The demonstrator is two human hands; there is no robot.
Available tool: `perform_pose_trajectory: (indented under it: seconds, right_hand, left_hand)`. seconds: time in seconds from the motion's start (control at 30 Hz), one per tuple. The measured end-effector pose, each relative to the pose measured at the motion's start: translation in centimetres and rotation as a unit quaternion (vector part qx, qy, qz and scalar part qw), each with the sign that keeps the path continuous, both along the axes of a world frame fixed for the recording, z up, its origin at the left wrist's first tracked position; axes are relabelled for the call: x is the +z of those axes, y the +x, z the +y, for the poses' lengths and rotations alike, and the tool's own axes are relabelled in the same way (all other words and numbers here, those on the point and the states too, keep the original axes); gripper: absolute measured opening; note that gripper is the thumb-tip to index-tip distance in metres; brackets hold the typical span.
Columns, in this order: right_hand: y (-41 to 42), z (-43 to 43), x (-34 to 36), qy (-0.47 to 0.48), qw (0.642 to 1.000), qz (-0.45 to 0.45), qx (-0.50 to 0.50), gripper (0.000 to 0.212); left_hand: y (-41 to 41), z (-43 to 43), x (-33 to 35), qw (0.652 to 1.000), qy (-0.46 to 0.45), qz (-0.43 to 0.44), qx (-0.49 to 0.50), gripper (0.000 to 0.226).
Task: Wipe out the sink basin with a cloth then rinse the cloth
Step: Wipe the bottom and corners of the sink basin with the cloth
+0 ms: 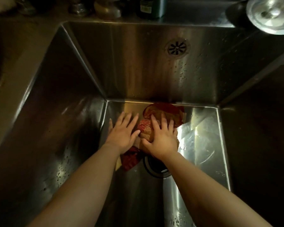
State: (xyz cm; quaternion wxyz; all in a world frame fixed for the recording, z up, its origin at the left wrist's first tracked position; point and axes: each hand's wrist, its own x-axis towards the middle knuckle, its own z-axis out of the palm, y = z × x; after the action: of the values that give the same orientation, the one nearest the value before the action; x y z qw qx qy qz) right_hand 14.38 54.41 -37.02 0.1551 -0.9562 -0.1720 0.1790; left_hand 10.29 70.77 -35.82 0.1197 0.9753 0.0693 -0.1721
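A red and tan cloth (168, 113) lies bunched on the floor of a deep steel sink basin (201, 141), near its back wall. My right hand (161, 137) presses flat on the cloth with its fingers spread. My left hand (124, 131) lies flat beside it, fingers straight, on the basin floor at the cloth's left edge. Part of the cloth sticks out below my wrists. The floor drain (154, 169) is half hidden under my right forearm.
An overflow grate (177, 48) sits high on the wet back wall. On the rim behind stand a dark bottle (150, 7) and metal vessels (106, 7). A shiny steel lid (271, 15) rests at the back right corner.
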Motion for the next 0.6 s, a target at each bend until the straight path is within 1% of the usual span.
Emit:
perform_pose_trajectory:
  seconds: [0.23,0.4,0.47,0.6]
  right_hand:
    - [1.0,-2.0,0.6,0.006,0.999,-0.033,-0.018,0.076]
    - [2.2,-6.8,1.3,0.000,0.997,-0.055,-0.047,0.071]
    - [2.6,-9.1,1.7,-0.008,0.995,-0.065,-0.068,0.070]
    - [3.0,-12.1,2.1,-0.040,0.990,-0.063,-0.117,0.075]
  left_hand:
    - [1.4,-3.1,0.4,0.998,0.021,0.029,-0.052,0.058]
    - [2.5,-6.7,0.4,0.995,-0.012,0.018,-0.093,0.054]
    - [2.7,-7.4,0.1,0.995,-0.019,0.020,-0.094,0.054]
    - [2.5,-6.9,-0.5,0.996,0.004,0.034,-0.077,0.055]
